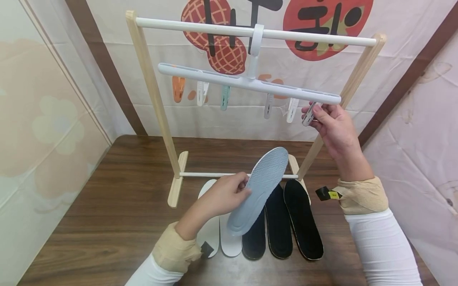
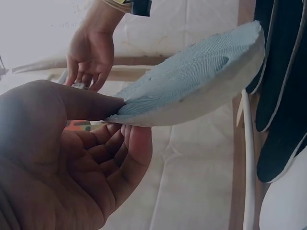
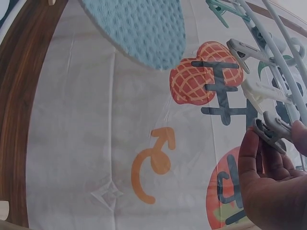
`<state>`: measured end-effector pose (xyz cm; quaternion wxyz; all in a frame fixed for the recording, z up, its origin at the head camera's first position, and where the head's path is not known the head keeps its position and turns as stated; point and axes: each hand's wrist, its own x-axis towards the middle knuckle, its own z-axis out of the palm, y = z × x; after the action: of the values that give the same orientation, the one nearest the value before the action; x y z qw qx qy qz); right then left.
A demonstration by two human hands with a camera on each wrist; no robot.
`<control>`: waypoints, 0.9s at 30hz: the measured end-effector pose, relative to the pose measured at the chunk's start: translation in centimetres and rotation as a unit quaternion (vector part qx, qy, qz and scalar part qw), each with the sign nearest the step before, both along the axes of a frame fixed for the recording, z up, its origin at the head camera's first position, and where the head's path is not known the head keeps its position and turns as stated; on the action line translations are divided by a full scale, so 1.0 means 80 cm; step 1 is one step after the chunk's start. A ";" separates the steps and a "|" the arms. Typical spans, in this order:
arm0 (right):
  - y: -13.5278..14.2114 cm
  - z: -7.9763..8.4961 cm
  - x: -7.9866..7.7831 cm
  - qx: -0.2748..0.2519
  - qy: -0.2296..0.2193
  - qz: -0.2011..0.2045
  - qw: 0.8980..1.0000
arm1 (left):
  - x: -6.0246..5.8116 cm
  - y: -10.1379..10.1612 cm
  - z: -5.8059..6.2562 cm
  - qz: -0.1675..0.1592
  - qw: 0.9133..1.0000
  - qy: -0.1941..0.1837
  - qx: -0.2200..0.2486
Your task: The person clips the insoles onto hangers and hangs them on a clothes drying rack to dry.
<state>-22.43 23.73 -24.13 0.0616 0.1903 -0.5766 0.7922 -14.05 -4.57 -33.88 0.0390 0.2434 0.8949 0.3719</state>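
Observation:
A light blue textured insole (image 1: 262, 186) slants above the table, its edge pinched between thumb and fingers of my left hand (image 1: 229, 194). In the left wrist view the insole (image 2: 192, 76) shows its thickness and pale side. My right hand (image 1: 336, 127) pinches a grey clip (image 1: 309, 114) at the right end of the white hanger bar (image 1: 247, 82). The right wrist view shows this clip (image 3: 271, 132) with its jaws parted between thumb and fingers. Several other clips, among them an orange clip (image 1: 178, 89) and a teal clip (image 1: 225, 98), hang along the bar.
The hanger hooks onto the white rod (image 1: 322, 37) of a wooden-legged rack (image 1: 154, 91). Below, black insoles (image 1: 304, 222) and white insoles (image 1: 230, 242) lie side by side on the brown table (image 1: 89, 222). A printed cloth (image 1: 121, 71) hangs behind.

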 end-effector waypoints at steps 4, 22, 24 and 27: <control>0.000 -0.002 0.003 0.004 -0.006 0.000 1.000 | -0.001 0.004 -0.001 -0.004 1.000 -0.004 0.004; 0.000 -0.001 0.002 -0.016 0.000 0.002 1.000 | -0.008 0.020 0.012 -0.014 1.000 0.003 0.021; 0.000 -0.001 0.003 -0.012 -0.001 0.000 1.000 | -0.009 0.021 0.014 -0.014 1.000 0.005 0.024; 0.000 -0.001 0.004 -0.011 -0.004 -0.002 1.000 | -0.010 0.023 0.017 -0.017 0.999 0.000 0.030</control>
<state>-22.12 23.72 -24.18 0.0626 0.1852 -0.5685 0.7991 -14.82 -2.71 -32.53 0.0381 0.2600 0.8792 0.3974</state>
